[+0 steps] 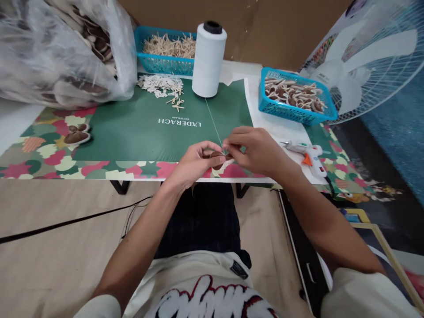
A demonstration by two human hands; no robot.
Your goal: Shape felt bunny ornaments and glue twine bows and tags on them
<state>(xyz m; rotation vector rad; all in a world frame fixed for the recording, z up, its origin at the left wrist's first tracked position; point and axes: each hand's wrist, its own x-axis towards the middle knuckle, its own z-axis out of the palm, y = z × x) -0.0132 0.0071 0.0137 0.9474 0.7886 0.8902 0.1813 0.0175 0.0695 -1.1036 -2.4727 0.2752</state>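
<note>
My left hand [195, 163] is closed in a pinch around a small brown fabric piece [217, 161] with a pale edge, above the table's front edge. Right beside it, my right hand [250, 148] has its fingers pinched on a white thread [213, 121] where it meets the piece. That thread runs taut up to a large white spool [209, 62] standing upright at the back. My fingers partly hide the fabric piece. At the left of the table lie brown pieces [77, 134] with white edges.
A blue basket [165, 64] of small beige bows stands behind a pile of white tags [161, 84]. Another blue basket [294, 113] holds brown-and-beige pieces, near a fan [351, 66]. A glue gun [309, 157] lies at right. A stuffed plastic bag [66, 53] fills the left.
</note>
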